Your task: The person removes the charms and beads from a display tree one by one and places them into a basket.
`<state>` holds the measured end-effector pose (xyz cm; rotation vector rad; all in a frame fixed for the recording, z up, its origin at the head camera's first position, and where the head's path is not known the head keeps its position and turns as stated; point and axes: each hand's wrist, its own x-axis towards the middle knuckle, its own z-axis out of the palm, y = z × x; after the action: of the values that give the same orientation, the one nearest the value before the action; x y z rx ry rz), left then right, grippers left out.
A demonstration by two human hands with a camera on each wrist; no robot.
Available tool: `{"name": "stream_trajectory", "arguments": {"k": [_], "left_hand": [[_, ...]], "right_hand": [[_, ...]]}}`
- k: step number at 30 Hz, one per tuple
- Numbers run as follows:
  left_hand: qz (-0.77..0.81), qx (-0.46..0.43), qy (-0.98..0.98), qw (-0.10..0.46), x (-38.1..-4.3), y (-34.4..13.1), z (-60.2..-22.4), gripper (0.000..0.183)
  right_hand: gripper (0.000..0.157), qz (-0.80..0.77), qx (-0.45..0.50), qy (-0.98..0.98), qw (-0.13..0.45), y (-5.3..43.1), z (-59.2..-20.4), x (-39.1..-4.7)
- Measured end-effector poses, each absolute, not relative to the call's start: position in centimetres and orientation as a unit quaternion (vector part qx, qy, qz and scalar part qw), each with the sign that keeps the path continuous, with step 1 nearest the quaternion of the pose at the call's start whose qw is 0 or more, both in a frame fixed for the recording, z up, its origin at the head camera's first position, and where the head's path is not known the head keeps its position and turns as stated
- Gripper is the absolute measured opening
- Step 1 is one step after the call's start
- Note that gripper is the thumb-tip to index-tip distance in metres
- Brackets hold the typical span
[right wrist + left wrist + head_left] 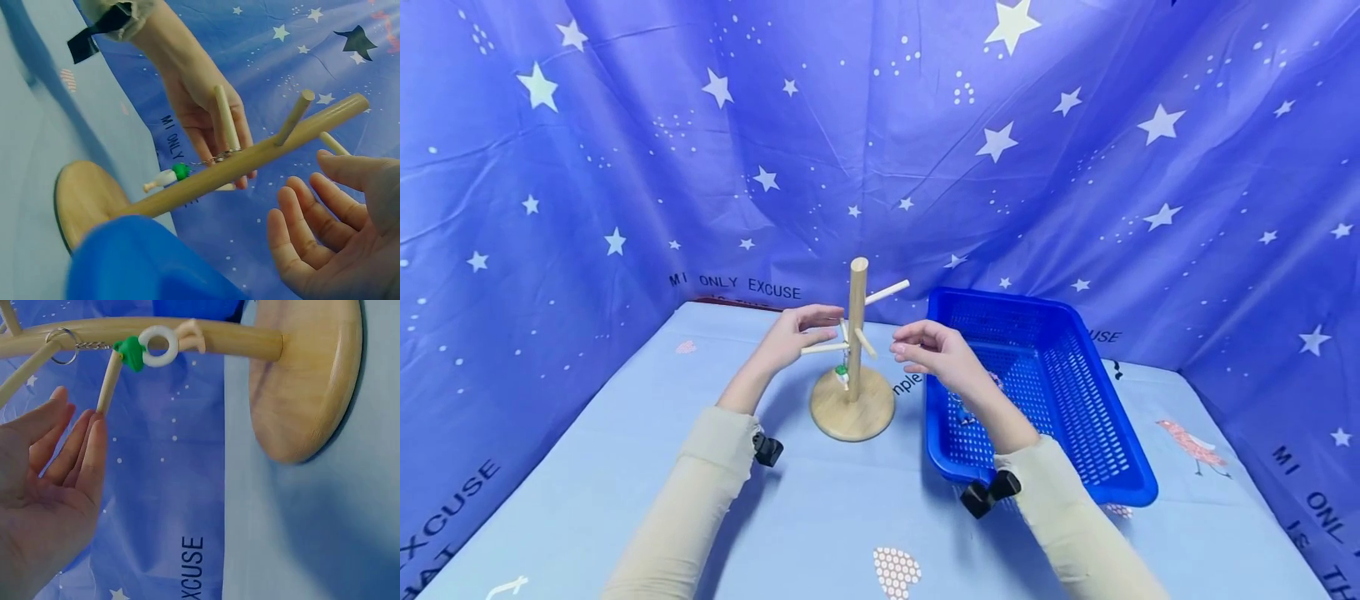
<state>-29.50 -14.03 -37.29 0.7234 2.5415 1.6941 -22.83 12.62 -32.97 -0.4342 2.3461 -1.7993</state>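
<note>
A wooden stand [857,308] with several pegs rises from a round base. A keychain [842,377] with a green top and a white ring-shaped part hangs from it; in the left wrist view its metal ring [62,346] is around a peg close to the post. My left hand [795,337] is left of the post with loosely bent fingers, their tips beside another peg [109,384]; whether they touch it I cannot tell. To the right of the post, my right hand [942,354] is held in the air, fingers relaxed and slightly bent, holding nothing.
A blue plastic basket [1108,400] stands right of the stand, under my right forearm. Small items [964,414] lie in it, partly hidden by that arm. The table [820,517] has a light blue cloth, and a starry blue curtain [865,150] hangs behind.
</note>
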Motion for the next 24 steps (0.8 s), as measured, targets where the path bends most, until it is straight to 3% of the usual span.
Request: {"name": "stream_trajectory", "arguments": {"k": [6, 15, 24], "left_hand": [[0.482, 0.254, 0.839, -0.009, -30.3, -13.4, -37.4, 0.038], [0.462, 0.19, 0.863, -0.078, -30.9, -13.2, -37.9, 0.024], [0.447, 0.13, 0.882, -0.073, -30.4, -13.8, -37.6, 0.019]], "right_hand": [[0.031, -0.589, -0.152, 0.787, 0.104, 11.5, -33.9, -22.7], [0.04, -0.559, -0.166, 0.797, 0.157, 10.2, -35.0, -22.2], [0.05, -0.546, -0.167, 0.797, 0.197, 8.5, -35.5, -21.9]]}}
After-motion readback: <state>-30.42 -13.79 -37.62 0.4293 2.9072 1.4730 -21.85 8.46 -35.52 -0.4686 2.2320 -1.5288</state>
